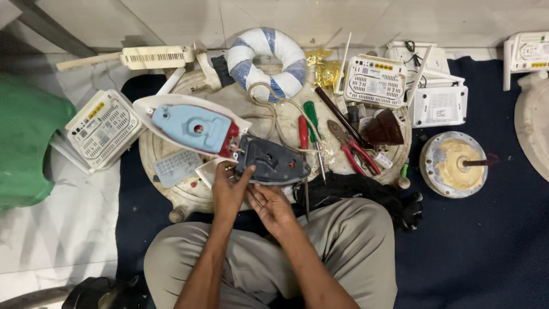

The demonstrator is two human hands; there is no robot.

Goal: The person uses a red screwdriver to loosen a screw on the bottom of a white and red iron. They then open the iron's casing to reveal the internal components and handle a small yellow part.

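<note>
A dark grey iron soleplate (273, 162) lies tilted on a round white stool top (240, 103), joined by red wires to the iron's white and light-blue upper shell (191, 127). My left hand (229, 187) grips the soleplate's near left end, thumb up against it. Just under the plate's near edge my right hand (271, 204) touches it with its fingers. A coiled blue-and-white cord (266, 63) sits behind, its cable running towards the iron.
Red and green screwdrivers (306, 126), red-handled pliers (354, 150), a soldering iron (340, 117) and a black cloth (354, 191) lie to the right. White routers (102, 130) (374, 80) (437, 106) ring the stool. A round metal plate (456, 164) rests on the dark blue mat.
</note>
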